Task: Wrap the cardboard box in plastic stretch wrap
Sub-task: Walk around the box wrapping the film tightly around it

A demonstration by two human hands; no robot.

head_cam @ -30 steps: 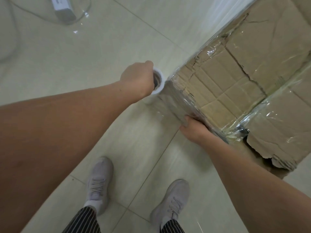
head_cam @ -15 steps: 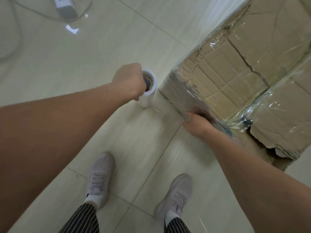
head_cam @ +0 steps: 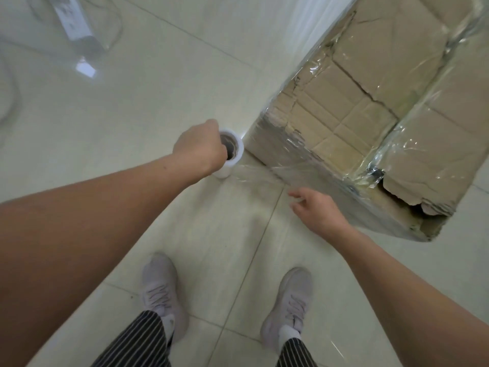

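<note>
A large torn cardboard box point(head_cam: 391, 107) stands on the tiled floor at the right, its top and sides covered in shiny clear film. My left hand point(head_cam: 201, 149) grips the top of an upright roll of stretch wrap point(head_cam: 231, 154) just left of the box's near corner. A sheet of film point(head_cam: 264, 176) runs from the roll to the box's near side. My right hand point(head_cam: 317, 210) hovers with relaxed fingers a little off that near side, holding nothing.
A white power strip point(head_cam: 76, 25) with its cable lies on the floor at the far left. My two feet in grey shoes point(head_cam: 161, 290) stand on the pale tiles below the hands. The box's near right corner point(head_cam: 423, 207) is ripped open.
My right hand has let go of the box's near side and pulled back toward me. My left hand has carried the roll down and away from the box corner, drawing out more film.
</note>
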